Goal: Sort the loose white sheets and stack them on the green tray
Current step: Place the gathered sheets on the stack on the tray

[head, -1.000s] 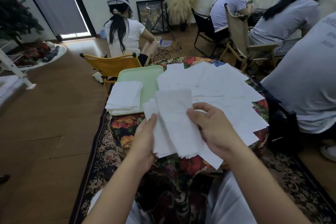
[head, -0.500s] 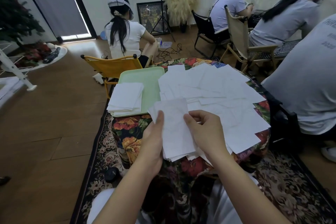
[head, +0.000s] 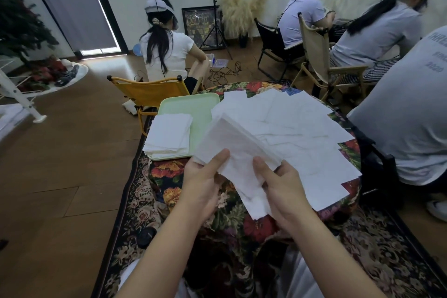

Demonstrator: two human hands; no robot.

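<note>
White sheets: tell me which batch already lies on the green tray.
The squared stack of white sheets on the green tray, left of the hand-held bundle and the loose spread.

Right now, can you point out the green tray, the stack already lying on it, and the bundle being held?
green tray point(head: 200, 109): head view, bare far part of its floor.
stack point(head: 169, 134): head view, top sheet's middle.
bundle point(head: 239, 152): head view, top sheet between both thumbs.

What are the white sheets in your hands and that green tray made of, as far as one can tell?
Held sheets: probably thin tissue or soft paper, matte; they crease and sag between left hand and right hand, with a faint crinkled texture.
Green tray: likely moulded plastic, smooth and pale with a slight sheen, rounded corners and a raised rim.
</note>
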